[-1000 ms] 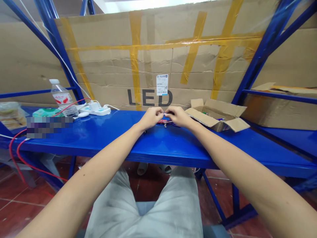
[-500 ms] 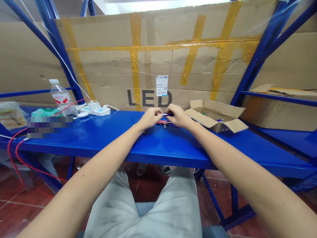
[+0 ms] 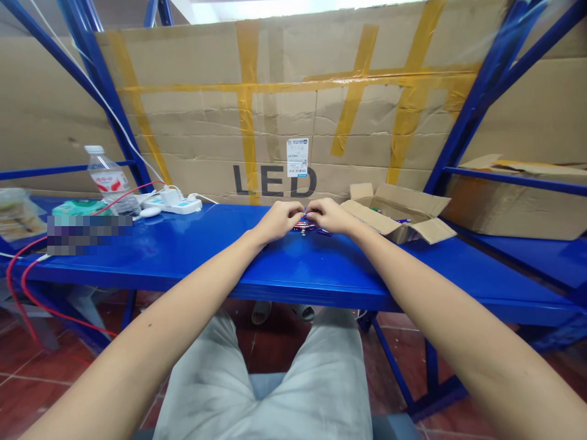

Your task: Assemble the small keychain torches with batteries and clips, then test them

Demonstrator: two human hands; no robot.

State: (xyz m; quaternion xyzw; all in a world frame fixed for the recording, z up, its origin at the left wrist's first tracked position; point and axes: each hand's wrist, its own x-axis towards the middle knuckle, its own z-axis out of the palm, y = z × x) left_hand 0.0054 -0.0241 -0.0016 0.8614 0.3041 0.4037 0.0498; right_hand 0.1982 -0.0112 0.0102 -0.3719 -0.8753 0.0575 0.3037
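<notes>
Over the blue tabletop (image 3: 183, 244), my left hand (image 3: 280, 220) and my right hand (image 3: 331, 216) meet with pinched fingertips. Between them shows only a small bit of a slim blue pen part (image 3: 305, 214); the fingers hide the rest. Just below the fingertips lie shiny red pen-like pieces (image 3: 300, 226), partly covered by my left hand. A small metallic piece (image 3: 303, 233) lies in front of these. Under my right hand rests a dark blue piece (image 3: 323, 232), too small to make out fully.
Right of my hands stands an open cardboard box (image 3: 398, 211) with a few slim blue and green items inside. To the left are a power strip (image 3: 181, 203), a plastic bottle (image 3: 107, 177), a teal packet (image 3: 80, 208) and red cables (image 3: 22, 287). A large carton (image 3: 206, 122) backs the table.
My hands have drawn closer together, and the slim dark blue part that showed between them is now mostly covered by fingers. The dark blue piece below my right hand shows more plainly.
</notes>
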